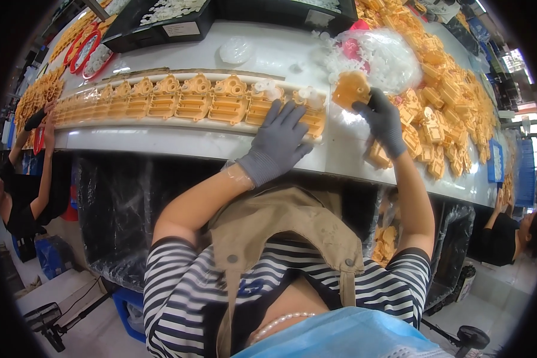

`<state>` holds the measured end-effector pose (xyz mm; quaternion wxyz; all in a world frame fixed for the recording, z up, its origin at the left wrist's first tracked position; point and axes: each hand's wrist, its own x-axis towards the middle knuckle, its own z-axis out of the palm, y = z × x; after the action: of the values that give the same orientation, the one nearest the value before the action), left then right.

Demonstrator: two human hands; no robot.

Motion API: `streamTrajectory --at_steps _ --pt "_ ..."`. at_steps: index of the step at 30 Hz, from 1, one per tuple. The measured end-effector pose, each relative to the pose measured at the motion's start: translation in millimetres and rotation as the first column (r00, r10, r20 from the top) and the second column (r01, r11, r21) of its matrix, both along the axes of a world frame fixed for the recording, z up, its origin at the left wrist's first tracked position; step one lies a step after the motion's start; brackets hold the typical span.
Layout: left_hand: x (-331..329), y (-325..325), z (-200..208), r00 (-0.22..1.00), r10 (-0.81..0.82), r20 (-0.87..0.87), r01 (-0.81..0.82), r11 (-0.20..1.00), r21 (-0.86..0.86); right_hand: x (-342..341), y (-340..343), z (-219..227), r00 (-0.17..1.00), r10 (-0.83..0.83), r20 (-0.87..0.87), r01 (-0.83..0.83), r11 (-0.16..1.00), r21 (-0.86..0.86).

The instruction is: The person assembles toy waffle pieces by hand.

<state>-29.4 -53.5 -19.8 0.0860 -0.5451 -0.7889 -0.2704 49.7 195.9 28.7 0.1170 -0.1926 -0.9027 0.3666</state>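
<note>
In the upper right of the frame, the right hand (pixel 383 119), which wears a grey glove, is grasping one orange part (pixel 352 90). The thumb and the fingers pinch this part at its right edge, and its flat face is turned to the camera. It is seen between the right end of the row of orange housings (pixel 196 98) and the large orange pile (pixel 453 95) at the right.

The left hand (pixel 278 143), also in a grey glove, is at the upper centre, over the right end of the row. Its fingers are stretched and a little spread, released from any grip that I can see (what is exactly under the fingertips, I cannot tell). Near these fingertips, white pieces (pixel 267 89) sit on the last housings.

The row goes along the white bench (pixel 185 140) toward the upper left. Behind the held part there is a clear plastic bag (pixel 394 56) with whitish contents. At the top stands a black tray (pixel 161 37) with small white parts, and further left are red-rimmed baskets (pixel 89 53). At the left edge, another person (pixel 21 197) reaches to the bench.
</note>
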Motion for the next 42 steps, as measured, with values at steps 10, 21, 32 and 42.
streamTrajectory --at_steps 10,21,32,42 --pt "-1.2 -16.7 -3.5 0.99 0.121 0.07 -0.136 0.953 0.272 -16.1 -50.2 11.3 0.985 0.157 0.075 -0.069 0.746 -0.663" --pt "-1.9 -10.2 12.6 0.978 0.172 -0.117 -0.18 0.982 -0.064 -28.7 -59.6 -1.6 0.977 0.105 0.184 0.019 0.821 -0.57" --pt "-1.0 -5.8 9.3 0.976 0.177 -0.127 -0.187 0.98 -0.067 -33.0 -55.1 -15.1 0.988 0.136 0.079 0.015 0.419 -0.908" --pt "-1.7 3.3 36.2 0.684 -0.24 0.688 -0.317 0.752 0.578 0.0 -69.6 15.7 0.977 0.078 -0.2 -0.195 0.711 -0.676"
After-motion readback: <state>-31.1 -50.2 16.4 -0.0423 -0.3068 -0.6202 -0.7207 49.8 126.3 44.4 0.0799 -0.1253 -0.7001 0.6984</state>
